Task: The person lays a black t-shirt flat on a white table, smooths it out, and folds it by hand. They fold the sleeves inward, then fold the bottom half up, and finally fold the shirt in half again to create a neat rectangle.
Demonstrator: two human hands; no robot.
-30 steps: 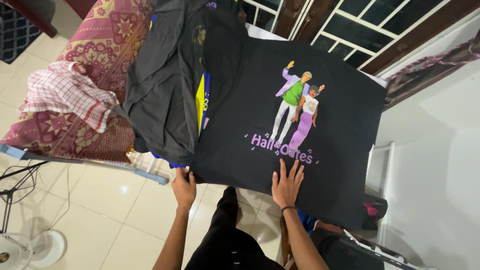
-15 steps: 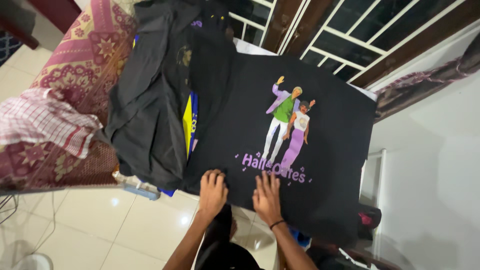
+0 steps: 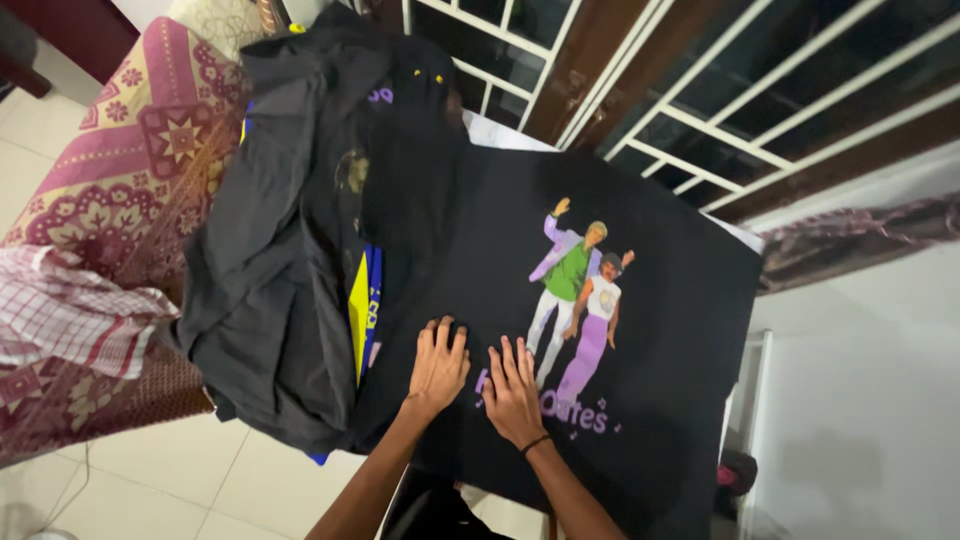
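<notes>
A black T-shirt (image 3: 660, 330) with a print of two figures in green, white and purple lies spread flat before me. My left hand (image 3: 438, 365) rests palm down on the shirt, left of the print, fingers together. My right hand (image 3: 513, 392), with a dark band at the wrist, lies flat beside it and covers the start of the purple lettering. Both hands press on the cloth and hold nothing.
A pile of dark garments (image 3: 290, 230) with a yellow and blue one (image 3: 362, 305) tucked in lies to the left. Further left are a maroon patterned cloth (image 3: 120, 180) and a red checked cloth (image 3: 70, 310). White window bars (image 3: 700, 110) stand behind; pale floor tiles (image 3: 180, 485) lie below.
Both hands have slid forward from the shirt's near edge onto its middle, side by side. The view has moved closer and tilted up.
</notes>
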